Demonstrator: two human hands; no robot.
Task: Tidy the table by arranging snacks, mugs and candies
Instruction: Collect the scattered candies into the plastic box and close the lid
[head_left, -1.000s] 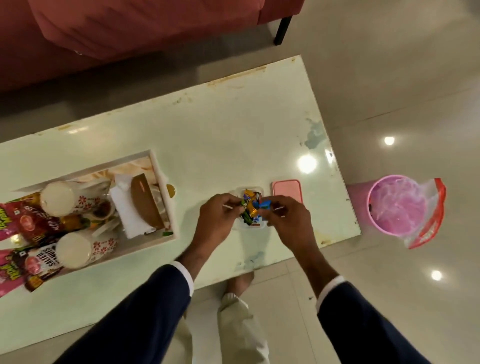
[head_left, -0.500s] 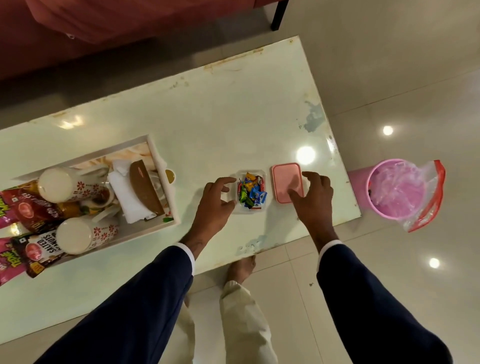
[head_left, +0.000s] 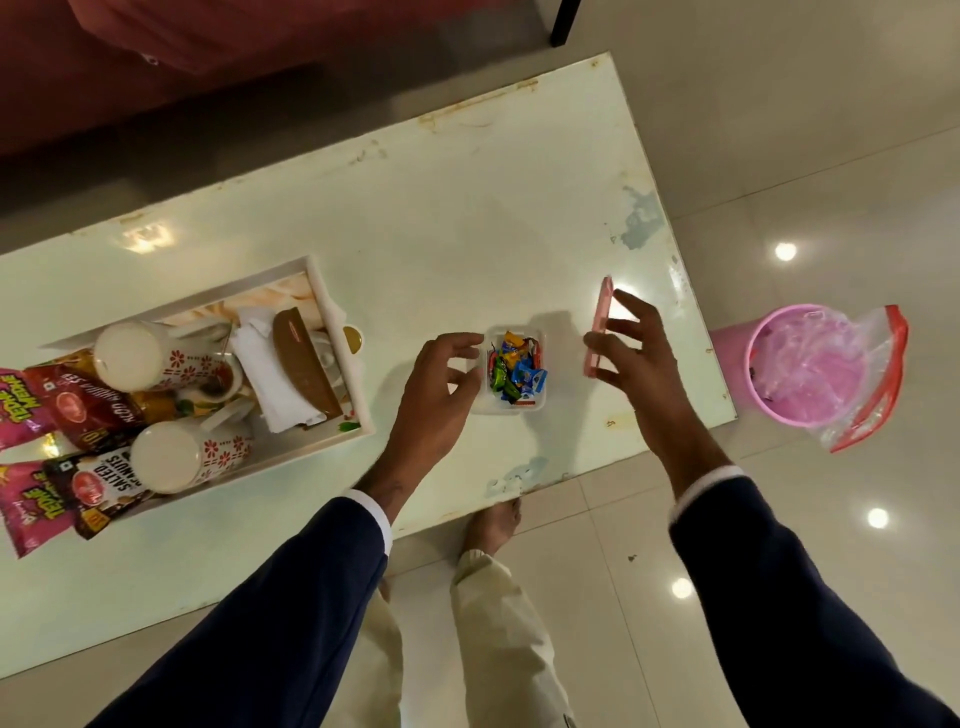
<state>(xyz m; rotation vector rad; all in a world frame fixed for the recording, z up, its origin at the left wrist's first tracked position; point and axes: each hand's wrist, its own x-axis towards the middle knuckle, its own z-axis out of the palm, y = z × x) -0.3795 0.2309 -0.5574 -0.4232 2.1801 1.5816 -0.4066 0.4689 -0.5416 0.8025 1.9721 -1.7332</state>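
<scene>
A small clear box (head_left: 540, 406) on the pale table (head_left: 467, 234) holds several bright wrapped candies (head_left: 514, 371). My left hand (head_left: 441, 384) rests its fingertips on the box's left rim, fingers apart, holding nothing. My right hand (head_left: 631, 353) grips the pink lid (head_left: 600, 317), tipped up on its edge just right of the box. At the left, a white tray (head_left: 358, 395) carries two floral mugs (head_left: 156, 358) (head_left: 182, 454), a folded white cloth and a brown item. Snack packets (head_left: 78, 405) lie at its left end.
A pink bin (head_left: 802, 364) lined with a clear bag stands on the floor past the table's right end. A red sofa (head_left: 208, 52) runs along the far side. My bare foot (head_left: 493, 525) shows under the near table edge.
My hands left the candies. The right hand reached to the pink lid lying flat beside the box and lifted it onto its edge. The left hand moved to the box's left rim.
</scene>
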